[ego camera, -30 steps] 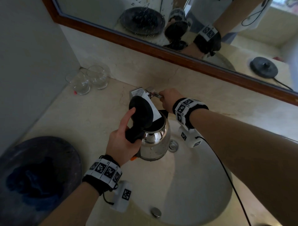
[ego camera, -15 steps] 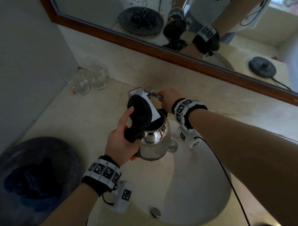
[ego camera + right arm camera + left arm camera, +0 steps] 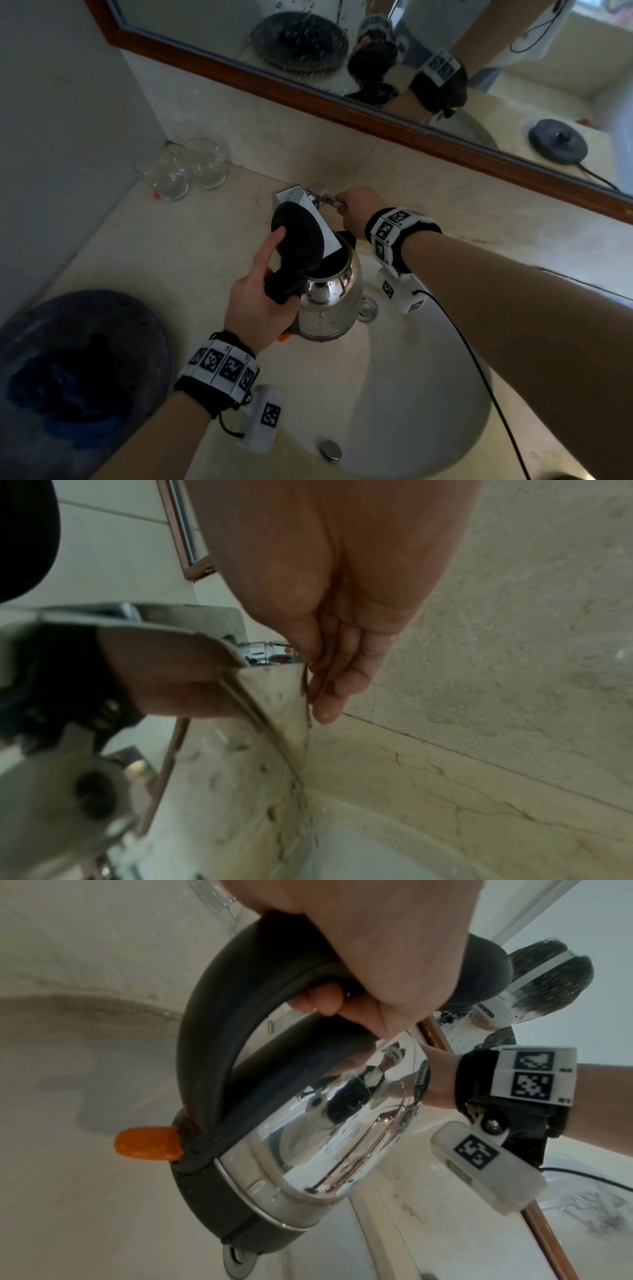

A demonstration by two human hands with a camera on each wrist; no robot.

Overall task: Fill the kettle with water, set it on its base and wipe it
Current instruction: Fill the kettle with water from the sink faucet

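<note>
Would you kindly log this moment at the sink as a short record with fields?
kettle: steel body, lid open, held over the sink under the tap
left hand: grips the kettle's black handle
right hand: on the tap lever, exact grip unclear
water flow: cannot tell
glasses: two, at the counter's back corner
cloth: blue, on a dark tray, left of the sink

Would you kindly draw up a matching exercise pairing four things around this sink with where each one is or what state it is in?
Things:
1. kettle
2. kettle lid
3. two glasses
4. right hand

Places or states:
A. in the back corner of the counter
B. on the tap handle
C. flipped open
D. held over the basin by the left hand

Pairs: 1-D, 2-C, 3-A, 4-B
</note>
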